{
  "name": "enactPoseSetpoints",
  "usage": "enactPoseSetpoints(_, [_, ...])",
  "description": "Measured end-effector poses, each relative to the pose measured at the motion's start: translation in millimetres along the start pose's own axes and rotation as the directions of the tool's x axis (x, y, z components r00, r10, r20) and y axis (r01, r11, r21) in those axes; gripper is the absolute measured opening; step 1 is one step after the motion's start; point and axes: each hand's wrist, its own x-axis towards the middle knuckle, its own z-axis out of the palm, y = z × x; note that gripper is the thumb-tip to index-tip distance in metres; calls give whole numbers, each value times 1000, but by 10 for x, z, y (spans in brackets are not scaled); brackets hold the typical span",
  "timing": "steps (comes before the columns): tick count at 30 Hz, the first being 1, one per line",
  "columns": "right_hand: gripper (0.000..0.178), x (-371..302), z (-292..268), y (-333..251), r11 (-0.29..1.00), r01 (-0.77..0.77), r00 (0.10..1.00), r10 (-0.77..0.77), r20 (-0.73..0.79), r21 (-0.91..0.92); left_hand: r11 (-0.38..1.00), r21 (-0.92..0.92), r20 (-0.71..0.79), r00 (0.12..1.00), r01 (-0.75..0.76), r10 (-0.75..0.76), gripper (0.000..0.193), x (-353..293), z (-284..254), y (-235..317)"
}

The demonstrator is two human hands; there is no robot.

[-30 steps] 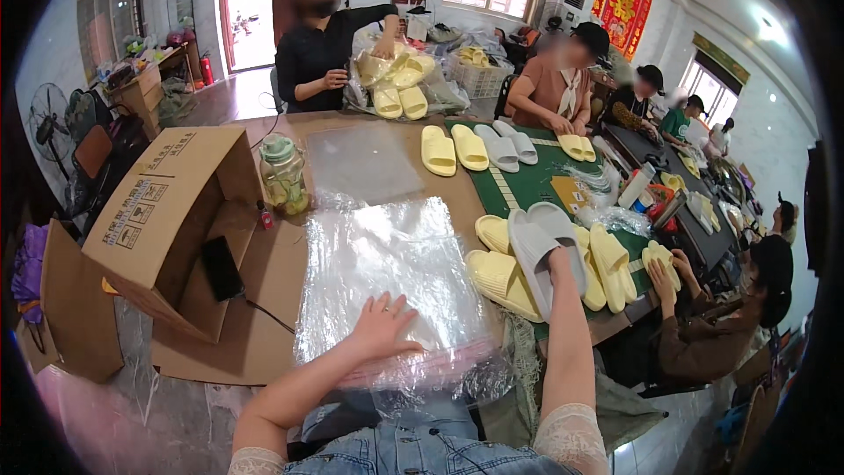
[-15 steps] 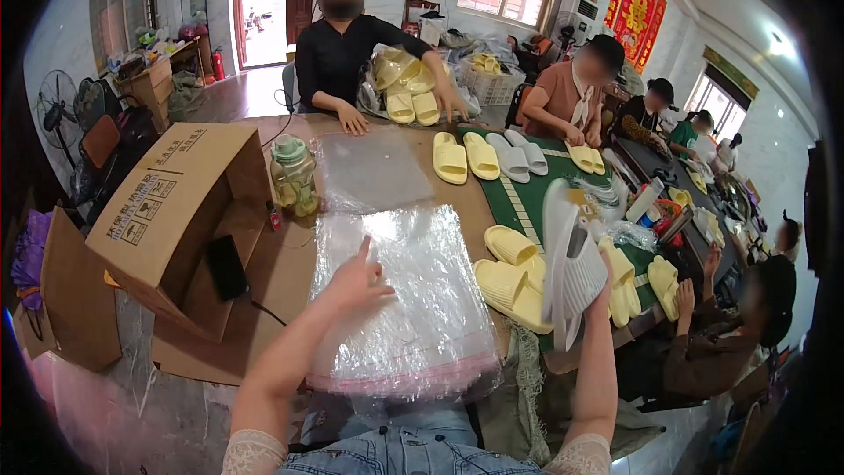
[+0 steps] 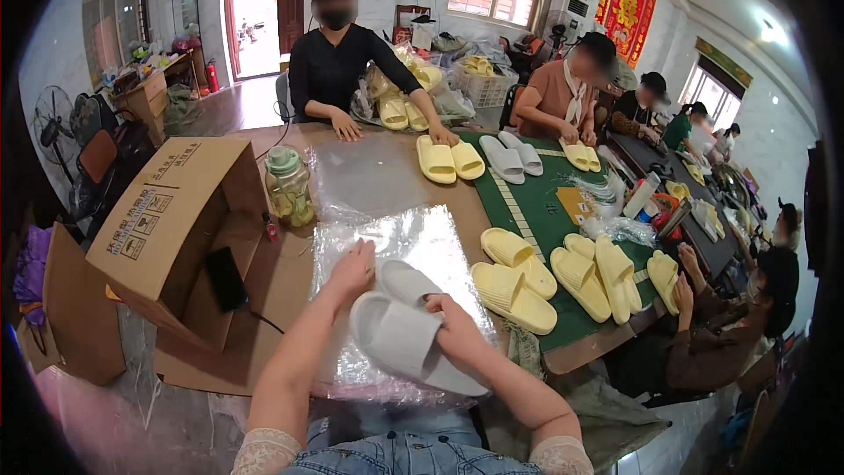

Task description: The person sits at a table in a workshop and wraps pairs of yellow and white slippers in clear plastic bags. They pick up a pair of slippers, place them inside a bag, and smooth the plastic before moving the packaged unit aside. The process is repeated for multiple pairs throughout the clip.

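Observation:
In my right hand (image 3: 459, 334) is a pair of grey slippers (image 3: 396, 332), the hand closed around them. They hang tilted over a stack of clear plastic bags (image 3: 420, 233) on the table in front of me. My left hand (image 3: 353, 268) is on the stack just left of the slippers, fingers curled and closed; whether they pinch the top bag's film is hidden. Right of the stack lie yellow slippers (image 3: 517, 295), and beyond them on a green mat more yellow slippers (image 3: 580, 277).
An open cardboard box (image 3: 167, 220) with a phone (image 3: 227, 279) at its opening stands at left, near a glass jar (image 3: 288, 189). Across the table, a person in black (image 3: 338, 66) touches yellow slippers (image 3: 450, 159). Another person (image 3: 563, 97) handles slippers, with grey slippers (image 3: 512, 157) nearby.
My right hand has brought the grey slippers from the right to over the bags. My left hand's pointing finger has curled in. The person in black has reached to the yellow slippers.

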Motion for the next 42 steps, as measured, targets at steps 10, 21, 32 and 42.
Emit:
enactPoseSetpoints(10, [65,295,245,73,846,88,988,-7,155,-525,994,8,-34,993,-111,111,52,-852,-82,-91])
enactPoseSetpoints(21, [31,314,415,363,997,53,988,-46,148,-48,996,39,-104,992,-74,78,47,-766,114,-161])
enactPoseSetpoints(32, [36,486,213,333,953,54,949,44,311,-298,939,-326,-189,965,114,-183,55,-417,-114,-136])
enactPoseSetpoints(42, [17,252,306,127,986,167,973,-168,-159,-14,953,-303,-216,974,1,-69,27,-87,-597,56])
